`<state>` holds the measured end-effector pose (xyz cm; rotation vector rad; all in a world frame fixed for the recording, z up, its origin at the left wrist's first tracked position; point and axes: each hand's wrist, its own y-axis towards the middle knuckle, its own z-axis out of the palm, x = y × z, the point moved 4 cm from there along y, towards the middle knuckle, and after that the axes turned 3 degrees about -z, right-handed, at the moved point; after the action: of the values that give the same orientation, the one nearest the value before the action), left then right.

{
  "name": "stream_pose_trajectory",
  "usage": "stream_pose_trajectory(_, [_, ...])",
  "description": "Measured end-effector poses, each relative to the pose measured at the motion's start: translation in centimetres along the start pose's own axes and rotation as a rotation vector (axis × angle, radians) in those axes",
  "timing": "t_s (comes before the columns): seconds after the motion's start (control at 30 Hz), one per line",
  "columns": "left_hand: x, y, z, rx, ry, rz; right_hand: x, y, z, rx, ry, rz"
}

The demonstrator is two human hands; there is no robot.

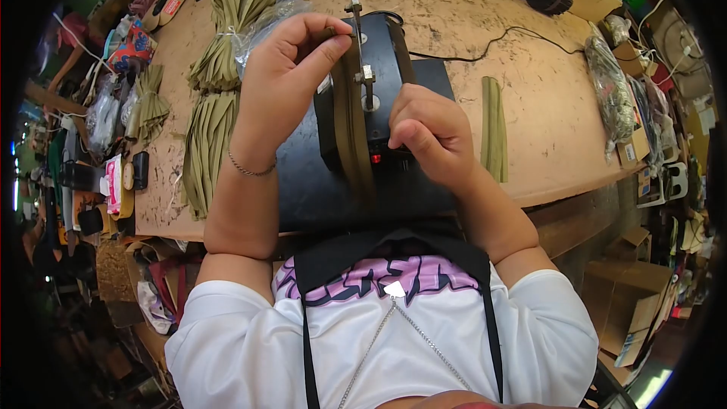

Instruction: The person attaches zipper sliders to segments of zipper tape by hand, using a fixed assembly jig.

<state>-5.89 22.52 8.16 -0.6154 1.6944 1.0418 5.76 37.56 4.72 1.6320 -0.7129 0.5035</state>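
Observation:
My left hand (pixel 284 72) pinches the far end of a long olive zipper (pixel 351 117), thumb against the fingers. The zipper runs toward me over the left part of a small black machine (pixel 386 53), and its near end hangs down blurred. Beside it stands a metal bar with clamp-like fittings (pixel 367 73) on top of the machine. At the machine's right side is my right hand (pixel 435 132), its fingers curled in and thumb pressed to them. Anything inside that hand is hidden. A small red light (pixel 375 158) shows on the machine's near face.
Bundles of olive strips (pixel 212 132) lie left of the machine, some tied. A short stack of olive strips (pixel 494 129) lies to the right. A black cable (pixel 492 53) crosses the worn table (pixel 545 121). Plastic-wrapped goods (pixel 609 91) line the right edge.

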Motion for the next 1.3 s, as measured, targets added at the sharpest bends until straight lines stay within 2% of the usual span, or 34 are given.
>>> stream_pose_trajectory(0.1, [-0.9,-0.8,-0.4,-0.008,0.014,0.009,0.0,-0.2,-0.3,-0.050,0.146,0.066])
stream_pose_trajectory(0.2, [-2.6,-2.4,-0.4,-0.046,0.074,0.085,1.6,0.5,-0.3,-0.161,-0.051,-0.014])
stream_pose_trajectory(0.3, [-4.0,-4.3,0.5,-0.013,-0.045,0.077,3.7,1.8,0.6,-0.261,-0.270,-0.099])
stream_pose_trajectory(0.43, [-4.6,-5.6,1.5,-0.014,0.072,0.142,3.5,1.5,1.1,-0.242,-0.242,-0.160])
stream_pose_trajectory(0.53, [-4.6,-6.0,1.6,0.001,0.035,0.135,3.3,0.9,1.1,-0.258,-0.172,-0.094])
stream_pose_trajectory(0.63, [-4.2,-6.1,1.7,0.025,-0.056,0.143,3.4,0.7,0.9,-0.286,0.346,0.232])
stream_pose_trajectory(0.8, [-4.0,-5.6,1.6,0.088,0.027,0.266,3.9,1.6,0.3,-0.107,0.160,0.333])
stream_pose_trajectory(0.87, [-4.0,-5.6,1.6,0.154,-0.031,0.237,3.8,1.6,0.0,-0.095,0.061,0.344])
stream_pose_trajectory(1.0, [-4.3,-5.7,1.7,0.223,-0.150,0.197,4.0,1.3,0.3,-0.159,0.120,0.384])
stream_pose_trajectory(1.1, [-4.6,-6.3,2.1,0.108,-0.208,0.110,4.1,1.3,0.2,-0.130,0.110,0.426])
stream_pose_trajectory(1.17, [-4.7,-6.5,2.1,0.108,-0.054,0.134,4.4,1.5,0.4,-0.088,0.101,0.435])
stream_pose_trajectory(1.3, [-5.0,-6.5,2.0,0.205,0.139,0.256,3.3,0.5,-0.2,-0.061,0.308,0.515])
